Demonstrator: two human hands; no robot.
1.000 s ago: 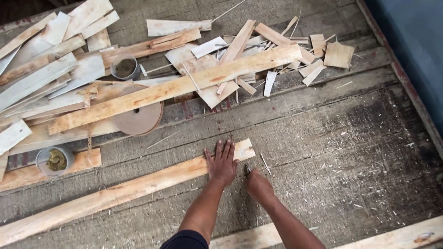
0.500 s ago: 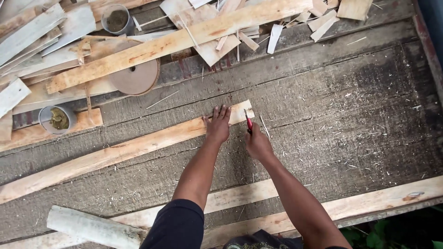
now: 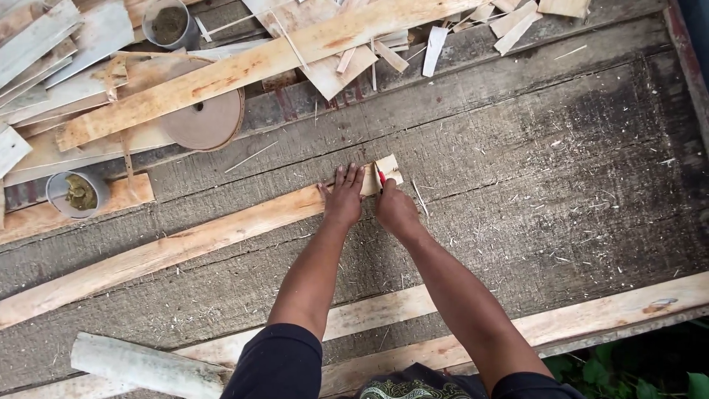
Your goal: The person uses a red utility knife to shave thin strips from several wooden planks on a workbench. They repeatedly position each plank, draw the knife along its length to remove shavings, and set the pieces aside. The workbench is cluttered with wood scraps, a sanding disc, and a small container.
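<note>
Weathered grey plank floor [image 3: 532, 170], strewn with sawdust and splinters, seen from above. A long pale wooden slat [image 3: 185, 240] lies diagonally across it. The left hand [image 3: 344, 196] presses flat on the slat near its upper end, fingers spread. The right hand [image 3: 395, 209], just beside it, is closed around a red pencil [image 3: 381, 177] whose tip meets the slat end. Behind: a heap of offcuts [image 3: 325, 52], a tape roll [image 3: 203, 118], two tins [image 3: 77, 193]. Foliage [image 3: 628, 366] shows beyond the floor's near edge
</note>
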